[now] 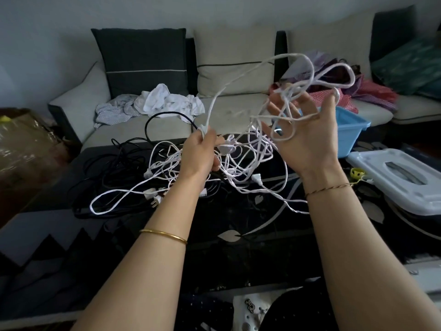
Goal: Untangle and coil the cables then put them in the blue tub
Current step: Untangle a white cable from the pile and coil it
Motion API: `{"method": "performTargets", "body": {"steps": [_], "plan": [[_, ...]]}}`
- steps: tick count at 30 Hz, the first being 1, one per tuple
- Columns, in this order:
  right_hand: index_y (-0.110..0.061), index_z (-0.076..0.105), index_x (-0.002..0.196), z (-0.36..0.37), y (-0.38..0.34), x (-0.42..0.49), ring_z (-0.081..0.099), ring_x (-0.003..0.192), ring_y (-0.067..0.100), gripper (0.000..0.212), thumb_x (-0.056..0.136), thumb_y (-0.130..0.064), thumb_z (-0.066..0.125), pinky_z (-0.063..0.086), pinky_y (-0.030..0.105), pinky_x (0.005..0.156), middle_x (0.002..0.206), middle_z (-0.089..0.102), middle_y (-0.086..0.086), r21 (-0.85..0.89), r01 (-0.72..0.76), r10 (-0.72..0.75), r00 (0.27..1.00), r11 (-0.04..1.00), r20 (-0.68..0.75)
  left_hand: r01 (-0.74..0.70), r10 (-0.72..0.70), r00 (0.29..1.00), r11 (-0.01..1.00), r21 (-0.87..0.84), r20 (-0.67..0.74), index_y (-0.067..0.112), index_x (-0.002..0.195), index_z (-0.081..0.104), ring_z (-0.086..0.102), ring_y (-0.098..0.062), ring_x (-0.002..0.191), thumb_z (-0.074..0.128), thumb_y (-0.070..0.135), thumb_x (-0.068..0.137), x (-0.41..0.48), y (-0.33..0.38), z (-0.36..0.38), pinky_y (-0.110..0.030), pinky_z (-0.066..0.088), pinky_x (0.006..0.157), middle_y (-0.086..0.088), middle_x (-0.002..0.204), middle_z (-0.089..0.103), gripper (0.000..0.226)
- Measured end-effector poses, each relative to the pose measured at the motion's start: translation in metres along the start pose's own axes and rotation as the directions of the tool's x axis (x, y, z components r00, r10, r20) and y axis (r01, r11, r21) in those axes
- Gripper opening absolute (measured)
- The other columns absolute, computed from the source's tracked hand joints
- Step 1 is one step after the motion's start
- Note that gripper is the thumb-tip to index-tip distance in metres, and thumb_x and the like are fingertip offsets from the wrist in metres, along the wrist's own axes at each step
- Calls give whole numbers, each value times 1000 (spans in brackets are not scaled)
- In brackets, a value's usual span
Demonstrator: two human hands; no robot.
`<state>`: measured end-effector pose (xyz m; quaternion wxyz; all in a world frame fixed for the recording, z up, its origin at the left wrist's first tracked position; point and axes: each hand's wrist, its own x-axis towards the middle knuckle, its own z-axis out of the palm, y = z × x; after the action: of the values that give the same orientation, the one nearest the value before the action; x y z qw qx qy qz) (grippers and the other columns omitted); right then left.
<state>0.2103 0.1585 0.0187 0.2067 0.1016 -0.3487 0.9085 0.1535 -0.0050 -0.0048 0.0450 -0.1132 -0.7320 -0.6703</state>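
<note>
A tangle of white cables (241,163) lies on the dark glass table (238,223), mixed with black cables (119,161) to its left. My left hand (202,151) grips a white cable near a plug, lifted just above the heap. My right hand (307,130) is raised with spread fingers, and several loops of white cable (310,68) hang over and between them. The blue tub (350,134) stands behind my right hand at the table's far right, partly hidden by it.
A pale grey lid (401,177) lies on the table at the right. A sofa (226,111) with cushions, crumpled white cloth (157,101) and coloured fabrics (362,91) runs behind the table. A brown wrapped bundle (26,144) sits far left.
</note>
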Motion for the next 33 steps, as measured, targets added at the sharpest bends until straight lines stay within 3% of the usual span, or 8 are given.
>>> {"method": "performTargets", "body": {"steps": [3, 6, 9, 14, 19, 25, 29, 33], "plan": [[-10, 57, 109, 0, -2, 2, 60, 90, 24, 62, 99, -54, 14, 49, 40, 87, 99, 65, 12, -50, 31, -30, 999, 998, 16, -7, 3, 999, 997, 74, 43, 7, 99, 54, 40, -5, 30, 41, 20, 98, -1, -6, 3, -16, 34, 36, 3, 97, 68, 18], [-8, 54, 122, -5, 3, 5, 60, 91, 25, 62, 100, -53, 19, 50, 41, 87, 99, 64, 11, -96, 4, -13, 996, 995, -83, 3, -19, 998, 969, 246, 62, 7, 90, 56, 49, -13, 41, 42, 19, 95, -1, -19, 5, -25, 44, 46, -8, 89, 66, 19], [-10, 59, 117, -9, 9, 5, 62, 98, 27, 52, 102, -46, 25, 49, 44, 95, 104, 65, 13, -103, -8, -13, 978, 995, -206, 79, -116, 989, 934, 348, 88, 12, 86, 50, 47, -14, 39, 40, 19, 95, 0, -34, 3, -24, 42, 44, -12, 90, 68, 15], [-9, 62, 115, -10, 12, 7, 61, 94, 23, 45, 100, -41, 33, 44, 40, 96, 107, 63, 12, -108, -20, 0, 983, 994, -181, 80, -102, 994, 926, 369, 41, 8, 95, 50, 49, -18, 44, 39, 20, 95, 3, -40, -2, -28, 43, 52, -8, 83, 64, 16], [-14, 63, 98, -8, 10, 7, 65, 86, 23, 48, 102, -44, 27, 45, 46, 100, 95, 68, 12, 77, 6, 8, 985, 997, -173, 7, -51, 990, 948, 319, 130, 11, 100, 50, 49, -15, 45, 42, 21, 97, -2, -33, 5, -25, 42, 46, 0, 72, 49, 13], [-17, 60, 104, -1, 2, 5, 65, 94, 22, 49, 102, -45, 20, 45, 44, 101, 92, 72, 5, 286, 66, -36, 993, 956, -111, -22, -69, 940, 965, 261, 335, 23, 113, 51, 52, -10, 46, 44, 24, 98, -13, -21, 23, -21, 43, 43, -10, 98, 62, 17], [-20, 58, 106, 3, -9, 3, 63, 97, 20, 47, 102, -46, 19, 44, 44, 100, 93, 71, 2, 243, 116, -102, 992, 963, -71, -91, 27, 958, 973, 213, 285, 12, 126, 50, 47, -9, 46, 43, 20, 100, -10, -13, 30, -19, 41, 43, -5, 85, 56, 28], [-19, 58, 97, 5, -20, 0, 65, 76, 15, 45, 102, -46, 22, 50, 33, 83, 80, 68, 1, 162, 104, -88, 991, 981, -102, -163, 158, 986, 982, 97, 54, 8, 130, 47, 40, -9, 48, 42, 14, 100, -2, -7, 30, -18, 39, 40, -2, 74, 46, 31]]}}
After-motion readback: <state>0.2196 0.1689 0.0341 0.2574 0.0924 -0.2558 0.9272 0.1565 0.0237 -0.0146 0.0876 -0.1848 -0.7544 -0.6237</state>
